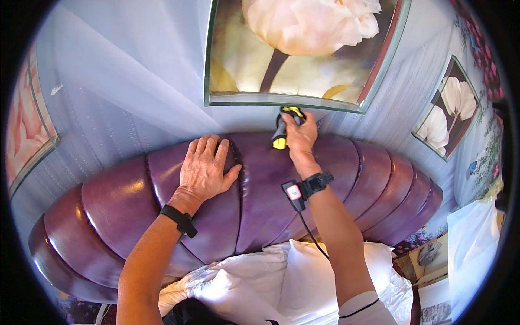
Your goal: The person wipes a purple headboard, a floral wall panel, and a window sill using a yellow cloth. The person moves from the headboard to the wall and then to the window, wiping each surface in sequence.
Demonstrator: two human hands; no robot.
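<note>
My left hand (206, 165) lies flat, fingers slightly apart, on the upper part of a purple padded headboard (268, 178), beside one of its seams. In my right hand (301, 132) is a black, grey and yellow handheld tool (280, 132), held upright against or close to the wall; its exact kind cannot be told. The tool's top reaches the lower edge of a large framed flower picture (284, 97), and its yellow end is just over the headboard's top edge. My right fingers partly cover the tool.
White pillows and bedding (260, 280) lie below the headboard. A smaller flower picture (449, 107) hangs on the right, another picture (28, 134) at the far left. White translucent sheeting (473, 239) hangs at the right. A black cable (310, 233) runs from the device on my right wrist.
</note>
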